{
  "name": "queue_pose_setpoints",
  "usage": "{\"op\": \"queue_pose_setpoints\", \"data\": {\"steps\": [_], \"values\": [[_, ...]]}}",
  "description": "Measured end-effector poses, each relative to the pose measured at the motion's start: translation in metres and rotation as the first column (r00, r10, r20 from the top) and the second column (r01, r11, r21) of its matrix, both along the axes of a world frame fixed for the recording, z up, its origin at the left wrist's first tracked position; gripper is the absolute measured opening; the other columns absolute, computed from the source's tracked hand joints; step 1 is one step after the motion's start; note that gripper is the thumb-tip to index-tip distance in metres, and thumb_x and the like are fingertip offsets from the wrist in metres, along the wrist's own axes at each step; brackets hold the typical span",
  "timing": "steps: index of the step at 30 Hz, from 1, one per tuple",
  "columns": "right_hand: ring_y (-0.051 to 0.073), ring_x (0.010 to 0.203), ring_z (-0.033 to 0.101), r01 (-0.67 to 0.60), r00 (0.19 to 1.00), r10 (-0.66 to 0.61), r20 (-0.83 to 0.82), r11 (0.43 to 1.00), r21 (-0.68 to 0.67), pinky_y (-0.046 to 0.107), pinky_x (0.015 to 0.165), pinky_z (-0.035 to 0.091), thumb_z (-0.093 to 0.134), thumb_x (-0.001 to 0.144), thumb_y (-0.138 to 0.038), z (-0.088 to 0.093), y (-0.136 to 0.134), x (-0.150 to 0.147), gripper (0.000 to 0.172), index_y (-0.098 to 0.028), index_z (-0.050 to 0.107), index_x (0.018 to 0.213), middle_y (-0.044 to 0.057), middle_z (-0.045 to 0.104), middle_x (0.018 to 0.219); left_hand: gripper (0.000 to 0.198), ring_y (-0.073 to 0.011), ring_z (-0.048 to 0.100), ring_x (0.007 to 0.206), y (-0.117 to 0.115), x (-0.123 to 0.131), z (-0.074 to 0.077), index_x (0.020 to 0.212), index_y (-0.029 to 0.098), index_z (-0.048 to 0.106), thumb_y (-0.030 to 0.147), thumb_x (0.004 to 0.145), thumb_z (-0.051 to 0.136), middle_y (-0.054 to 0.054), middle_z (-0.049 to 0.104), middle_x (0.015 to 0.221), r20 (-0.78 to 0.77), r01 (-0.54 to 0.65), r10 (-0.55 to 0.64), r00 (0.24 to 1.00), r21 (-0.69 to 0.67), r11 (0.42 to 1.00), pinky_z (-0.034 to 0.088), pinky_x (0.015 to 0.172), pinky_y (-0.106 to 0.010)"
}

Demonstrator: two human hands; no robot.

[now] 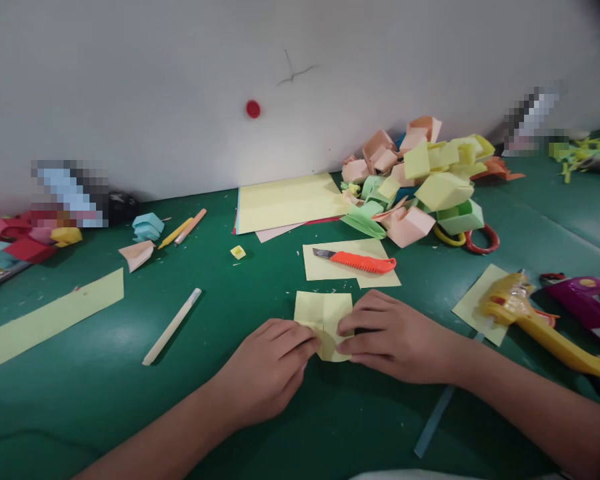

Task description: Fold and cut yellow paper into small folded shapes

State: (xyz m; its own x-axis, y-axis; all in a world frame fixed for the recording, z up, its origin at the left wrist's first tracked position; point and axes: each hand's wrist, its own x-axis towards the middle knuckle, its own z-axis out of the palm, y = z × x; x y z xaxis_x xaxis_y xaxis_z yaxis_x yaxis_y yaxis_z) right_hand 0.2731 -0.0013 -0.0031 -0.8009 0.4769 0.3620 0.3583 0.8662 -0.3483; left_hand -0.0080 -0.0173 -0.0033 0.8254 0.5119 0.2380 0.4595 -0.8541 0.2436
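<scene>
A small yellow square of paper (330,308) with crease lines lies on the green table in front of me. My left hand (281,360) has its fingers pressed together on the paper's lower left part. My right hand (387,337) grips the right edge, fingers bent over it and the thumb low. The undersides of both hands' fingertips are partly hidden. Just beyond the square, an orange utility knife (363,261) with its blade out rests on yellow paper pieces (316,269).
To the right are a yellow hot glue gun (545,320) with a glue stick (437,420), a purple tool (585,303) and scissors (483,239). Folded paper pieces (445,190) pile up behind. Leftward lie a rolled paper stick (173,327), pencils (180,230) and a yellow strip (55,320).
</scene>
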Motion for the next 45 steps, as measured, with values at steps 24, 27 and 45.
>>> {"op": "queue_pose_setpoints", "data": {"steps": [24, 27, 45], "values": [[0.016, 0.077, 0.058, 0.308, 0.947, -0.32, 0.004, 0.908, -0.282, 0.033, 0.076, 0.04, 0.062, 0.093, -0.019, -0.009, 0.007, -0.03, 0.005, -0.021, 0.067, 0.092, -0.001, 0.068, 0.079, 0.042, -0.0257, 0.058, 0.108, 0.0, -0.001, 0.0, 0.137, 0.018, 0.054, 0.011, 0.096, 0.046, -0.01, 0.066, 0.121, -0.06, 0.049, -0.049, 0.997, 0.005, 0.999, 0.047, 0.09, -0.043], [0.016, 0.076, 0.058, 0.349, 0.934, -0.358, 0.022, 0.895, -0.276, 0.033, 0.076, 0.04, 0.063, 0.092, -0.019, -0.01, 0.006, -0.032, 0.005, -0.022, 0.068, 0.091, -0.001, 0.067, 0.08, 0.042, -0.0255, 0.058, 0.107, 0.001, -0.002, 0.0, 0.135, 0.02, 0.057, 0.011, 0.095, 0.048, -0.009, 0.066, 0.12, -0.067, 0.052, -0.05, 0.996, 0.018, 0.999, 0.047, 0.088, -0.042], [0.02, 0.08, 0.056, 0.441, 0.894, -0.443, 0.071, 0.841, -0.313, 0.037, 0.078, 0.043, 0.065, 0.087, -0.017, -0.007, 0.002, -0.035, 0.031, -0.02, 0.063, 0.118, 0.001, 0.066, 0.08, 0.046, -0.0255, 0.055, 0.118, 0.002, -0.001, 0.011, 0.139, 0.017, 0.054, 0.013, 0.094, 0.047, -0.008, 0.062, 0.139, -0.087, 0.109, -0.113, 0.99, -0.04, 0.993, 0.045, 0.095, -0.042]]}}
